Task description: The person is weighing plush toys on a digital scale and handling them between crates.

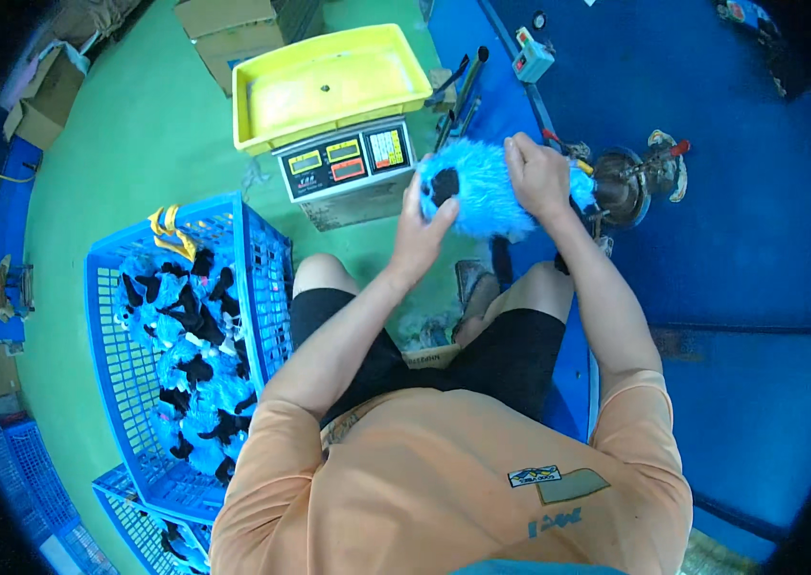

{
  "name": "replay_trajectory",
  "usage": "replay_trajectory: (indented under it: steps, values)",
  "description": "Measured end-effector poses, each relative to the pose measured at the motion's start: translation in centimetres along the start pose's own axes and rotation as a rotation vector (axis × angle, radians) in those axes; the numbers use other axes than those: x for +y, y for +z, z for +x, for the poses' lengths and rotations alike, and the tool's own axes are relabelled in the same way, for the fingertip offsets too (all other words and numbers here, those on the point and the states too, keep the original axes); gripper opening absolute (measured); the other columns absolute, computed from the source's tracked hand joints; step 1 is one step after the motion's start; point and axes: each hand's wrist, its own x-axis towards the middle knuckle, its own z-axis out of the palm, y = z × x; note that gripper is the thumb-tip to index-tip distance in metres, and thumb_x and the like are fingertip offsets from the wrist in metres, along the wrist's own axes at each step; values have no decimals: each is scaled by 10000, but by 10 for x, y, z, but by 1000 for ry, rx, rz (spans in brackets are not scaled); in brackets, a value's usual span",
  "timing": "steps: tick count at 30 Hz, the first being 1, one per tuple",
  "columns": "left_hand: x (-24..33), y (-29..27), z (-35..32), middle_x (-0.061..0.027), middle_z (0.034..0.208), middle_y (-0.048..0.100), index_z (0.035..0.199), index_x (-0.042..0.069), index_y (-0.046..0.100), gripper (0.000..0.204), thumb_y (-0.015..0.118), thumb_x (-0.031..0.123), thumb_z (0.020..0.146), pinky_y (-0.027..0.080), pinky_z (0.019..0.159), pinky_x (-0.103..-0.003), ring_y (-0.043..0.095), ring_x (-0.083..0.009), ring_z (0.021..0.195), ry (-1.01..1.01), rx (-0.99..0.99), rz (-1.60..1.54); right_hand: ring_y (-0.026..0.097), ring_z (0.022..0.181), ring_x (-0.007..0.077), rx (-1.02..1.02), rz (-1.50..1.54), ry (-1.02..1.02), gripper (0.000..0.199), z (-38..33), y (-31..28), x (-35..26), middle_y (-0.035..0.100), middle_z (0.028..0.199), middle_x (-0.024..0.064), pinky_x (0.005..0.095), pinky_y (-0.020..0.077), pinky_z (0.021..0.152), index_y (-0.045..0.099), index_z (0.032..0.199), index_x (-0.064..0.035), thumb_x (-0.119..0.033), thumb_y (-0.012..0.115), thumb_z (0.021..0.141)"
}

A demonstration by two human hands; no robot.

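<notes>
A furry blue plush toy [484, 187] with a black patch at its left end is held up in front of me between both hands. My left hand [417, 228] is closed round that end, its thumb beside the black patch. From above, my right hand [537, 177] grips the toy's other end, fingers sunk in the fur. That right end meets a round metal machine fitting [622, 186] at the edge of the blue table; whether the fitting enters the toy is hidden. A dark strip hangs below the toy.
Left of my legs stands a blue plastic basket [266, 292] with several blue-and-black plush pieces [196, 369]. Ahead are a digital scale [348, 172] bearing a yellow tray [329, 88] and a cardboard box [233, 38]. A switch box [533, 57] sits on the blue table [712, 259] at right.
</notes>
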Motion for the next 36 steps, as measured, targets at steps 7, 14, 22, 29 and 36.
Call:
replay_trajectory:
  steps: [7, 14, 22, 29, 36]
  values:
    - [11, -1, -15, -147, 1400, 493, 1543, 70, 339, 608, 601, 194, 1009, 406, 1066, -337, 515, -232, 1221, -66, 222, -303, 616, 572, 401, -9, 40, -23, 289, 3, 0, -30, 665, 655, 149, 508, 447, 533, 576, 769, -85, -307, 592, 953]
    - [29, -9, -28, -103, 1283, 543, 1440, 67, 435, 459, 591, 183, 1025, 465, 962, -283, 553, -160, 1107, -153, 443, -550, 591, 543, 357, 113, 171, -248, 266, 4, 10, -67, 638, 638, 120, 471, 450, 519, 582, 757, -85, -300, 631, 907]
    - [16, 50, -9, -125, 1291, 528, 1477, 79, 381, 594, 676, 181, 971, 512, 937, -319, 585, -193, 1089, -160, 305, -630, 557, 490, 331, 148, 79, -211, 225, 0, -6, 21, 595, 560, 106, 467, 417, 488, 566, 704, -113, -221, 628, 891]
    - [18, 38, -12, -127, 1301, 539, 1482, 61, 388, 606, 677, 152, 957, 491, 930, -300, 573, -175, 1068, -166, 322, -333, 541, 484, 352, 143, 46, -118, 240, -7, -5, 19, 600, 570, 112, 459, 425, 503, 551, 715, -95, -220, 613, 910]
    - [12, 29, -7, -124, 1239, 572, 1424, 43, 441, 528, 660, 115, 948, 467, 937, -290, 562, -166, 1062, -124, 263, -409, 540, 491, 362, 102, 24, -13, 239, -3, -6, 12, 609, 583, 116, 466, 420, 505, 556, 737, -91, -230, 615, 923]
